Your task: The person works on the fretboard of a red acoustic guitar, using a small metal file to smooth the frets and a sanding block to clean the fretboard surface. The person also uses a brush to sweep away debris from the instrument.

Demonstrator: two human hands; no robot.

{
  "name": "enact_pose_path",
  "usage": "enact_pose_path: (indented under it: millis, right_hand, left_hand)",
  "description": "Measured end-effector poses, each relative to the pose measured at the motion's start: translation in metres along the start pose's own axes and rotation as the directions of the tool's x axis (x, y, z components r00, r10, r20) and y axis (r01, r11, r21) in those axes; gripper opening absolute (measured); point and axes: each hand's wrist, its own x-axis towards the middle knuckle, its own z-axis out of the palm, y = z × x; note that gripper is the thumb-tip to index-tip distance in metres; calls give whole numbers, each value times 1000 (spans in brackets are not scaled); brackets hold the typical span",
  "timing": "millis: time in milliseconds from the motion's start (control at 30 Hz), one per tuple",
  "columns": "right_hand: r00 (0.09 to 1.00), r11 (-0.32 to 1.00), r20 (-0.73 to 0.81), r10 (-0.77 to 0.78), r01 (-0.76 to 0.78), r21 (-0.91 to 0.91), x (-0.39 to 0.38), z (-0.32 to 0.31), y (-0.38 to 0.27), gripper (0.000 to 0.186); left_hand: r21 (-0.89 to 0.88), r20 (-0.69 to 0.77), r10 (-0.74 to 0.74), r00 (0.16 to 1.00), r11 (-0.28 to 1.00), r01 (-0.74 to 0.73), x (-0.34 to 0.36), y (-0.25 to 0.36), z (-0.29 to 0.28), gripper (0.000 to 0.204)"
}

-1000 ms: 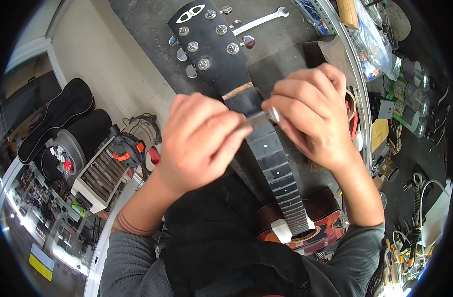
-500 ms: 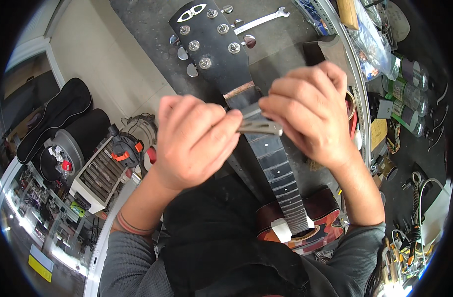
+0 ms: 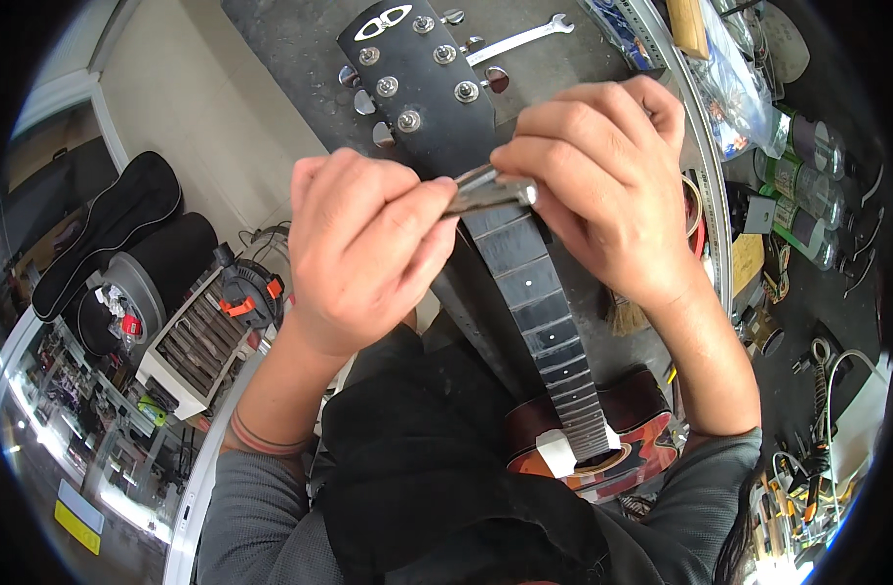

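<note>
My left hand is closed in a pinch round one end of a silvery metal tool with what looks like a folding part. The fingers of my right hand are closed on its other end. Both hands hold it above the neck of an acoustic guitar. Below the tool runs the dark fretboard, with frets and dot inlays and no strings on it. The black headstock with its silver tuners lies beyond my hands. My hands hide the nut end of the neck. The reddish guitar body is near me.
A white piece sits by the soundhole end of the fretboard. On the grey bench, a wrench lies beside the headstock. Green-labelled bottles and several tools are at the right. A heater-like unit stands on the left.
Both hands have moved up and a little left with the metal tool, toward the headstock. Its two parts look closer together now. The guitar has barely shifted.
</note>
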Motion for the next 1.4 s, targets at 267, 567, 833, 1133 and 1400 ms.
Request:
enact_pose_path:
  millis: [267, 567, 833, 1133, 1400]
  right_hand:
    - [999, 996, 52, -13, 8, 92, -30, -8, -13, 30]
    - [1000, 1000, 12, -24, 24, -4, 7, 2, 0, 35]
    - [999, 998, 44, -8, 5, 60, -30, -3, -15, 29]
    - [1000, 998, -1, -30, 30, -47, 8, 6, -7, 32]
    - [998, 999, 48, -39, 39, -2, -9, -1, -15, 33]
  left_hand:
    - [-210, 84, -69, 994, 974, 85, -17, 17, 3, 38]
    - [-92, -63, -69, 996, 994, 63, -1, -4, 6, 31]
    - [-190, 62, -24, 998, 981, 35, -18, 14, 1, 41]
    - [-196, -102, -153, 983, 972, 131, -8, -3, 11, 30]
    - [-63, 25, 55, 998, 997, -53, -19, -1, -4, 47]
